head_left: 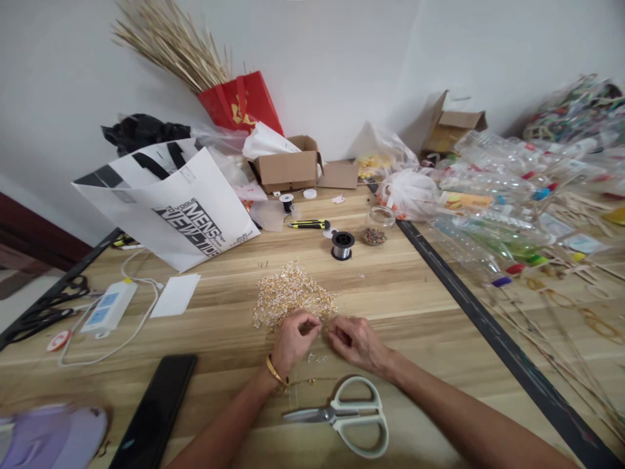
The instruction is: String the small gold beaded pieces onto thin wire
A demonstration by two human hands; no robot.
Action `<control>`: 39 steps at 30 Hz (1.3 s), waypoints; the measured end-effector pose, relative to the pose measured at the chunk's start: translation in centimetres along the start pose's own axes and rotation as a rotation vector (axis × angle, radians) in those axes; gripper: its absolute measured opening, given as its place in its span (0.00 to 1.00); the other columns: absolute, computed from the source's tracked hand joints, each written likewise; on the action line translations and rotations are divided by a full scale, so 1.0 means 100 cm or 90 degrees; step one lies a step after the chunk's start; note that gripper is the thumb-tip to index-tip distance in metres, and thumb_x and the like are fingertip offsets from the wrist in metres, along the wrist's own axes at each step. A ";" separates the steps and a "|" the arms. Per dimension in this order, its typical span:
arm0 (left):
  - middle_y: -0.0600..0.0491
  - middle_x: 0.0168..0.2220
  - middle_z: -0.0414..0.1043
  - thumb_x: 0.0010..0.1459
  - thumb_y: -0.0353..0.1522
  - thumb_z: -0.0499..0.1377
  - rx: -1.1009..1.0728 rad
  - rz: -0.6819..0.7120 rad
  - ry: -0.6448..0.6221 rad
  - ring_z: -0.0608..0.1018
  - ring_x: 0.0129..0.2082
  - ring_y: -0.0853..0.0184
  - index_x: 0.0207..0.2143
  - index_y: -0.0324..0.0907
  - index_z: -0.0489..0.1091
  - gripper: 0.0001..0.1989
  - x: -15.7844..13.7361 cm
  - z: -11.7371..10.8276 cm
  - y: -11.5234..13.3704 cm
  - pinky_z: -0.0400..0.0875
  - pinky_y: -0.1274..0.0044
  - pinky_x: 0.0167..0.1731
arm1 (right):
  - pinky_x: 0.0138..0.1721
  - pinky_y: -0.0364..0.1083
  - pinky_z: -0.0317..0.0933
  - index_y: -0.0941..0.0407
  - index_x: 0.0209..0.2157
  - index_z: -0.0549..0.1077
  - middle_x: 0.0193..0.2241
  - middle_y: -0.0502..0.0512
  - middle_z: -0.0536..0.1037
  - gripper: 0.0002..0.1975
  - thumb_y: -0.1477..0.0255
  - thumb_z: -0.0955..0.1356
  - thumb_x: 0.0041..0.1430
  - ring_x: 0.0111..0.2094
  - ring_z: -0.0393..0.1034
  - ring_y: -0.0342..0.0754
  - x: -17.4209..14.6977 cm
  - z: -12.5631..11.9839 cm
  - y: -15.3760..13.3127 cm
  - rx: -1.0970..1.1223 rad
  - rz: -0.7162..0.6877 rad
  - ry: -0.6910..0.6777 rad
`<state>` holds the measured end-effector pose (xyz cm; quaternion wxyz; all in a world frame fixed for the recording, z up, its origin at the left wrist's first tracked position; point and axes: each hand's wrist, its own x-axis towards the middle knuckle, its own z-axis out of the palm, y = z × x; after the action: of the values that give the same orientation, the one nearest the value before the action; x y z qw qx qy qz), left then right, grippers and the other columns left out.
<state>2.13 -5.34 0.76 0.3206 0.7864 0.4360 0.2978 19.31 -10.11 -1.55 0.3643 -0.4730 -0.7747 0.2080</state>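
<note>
Left hand: thumb and forefinger closed in a pinch, tips turned toward the other hand. Right hand: curled, thumb and forefinger likewise brought together. The two pinches meet almost tip to tip; anything between them is too small to make out.

Heap of small gold and clear pieces, probably beads, lies on the bench just beyond the hands. A few loose clear bits sit between the wrists. A thin gold strand lies nearer the body, just above the scissors, whose blades point left toward the left forearm. Spool of fine wire stands farther back, near the jar.

Handling notes (judgement): fine fingertip work. Keep both pinches low over bare wood beside the heap, so a dropped piece falls short and is easily found. Let one hand steady while the other makes small moves; light pressure, as hard squeezing may flick a piece away. Keep the wrists off the loose bits. Bangle could snag the strand, so lift the left wrist clear before shifting.
</note>
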 end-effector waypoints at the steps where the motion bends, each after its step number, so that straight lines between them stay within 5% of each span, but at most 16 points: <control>1: 0.54 0.25 0.73 0.48 0.24 0.59 0.003 0.005 0.001 0.73 0.29 0.68 0.23 0.39 0.71 0.04 0.000 0.000 0.000 0.67 0.77 0.32 | 0.23 0.39 0.49 0.57 0.27 0.65 0.17 0.45 0.63 0.05 0.77 0.62 0.55 0.19 0.57 0.39 0.000 0.000 0.000 -0.002 0.000 -0.006; 22: 0.54 0.25 0.73 0.48 0.22 0.59 0.023 0.101 0.024 0.72 0.29 0.67 0.23 0.40 0.70 0.06 -0.001 0.003 0.001 0.66 0.76 0.33 | 0.21 0.37 0.47 0.58 0.26 0.67 0.16 0.43 0.59 0.04 0.79 0.63 0.52 0.18 0.53 0.37 0.004 -0.006 0.000 0.121 0.102 -0.064; 39: 0.54 0.25 0.73 0.49 0.23 0.58 0.040 0.095 0.002 0.72 0.29 0.67 0.23 0.40 0.69 0.06 -0.001 0.004 0.002 0.66 0.75 0.33 | 0.21 0.37 0.48 0.58 0.26 0.69 0.16 0.43 0.61 0.05 0.80 0.63 0.50 0.18 0.54 0.37 0.005 -0.007 0.000 0.145 0.108 -0.076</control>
<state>2.45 -5.60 0.65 0.2718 0.8259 0.3857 0.3086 19.71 -9.69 -0.92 0.3497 -0.4792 -0.7239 0.3522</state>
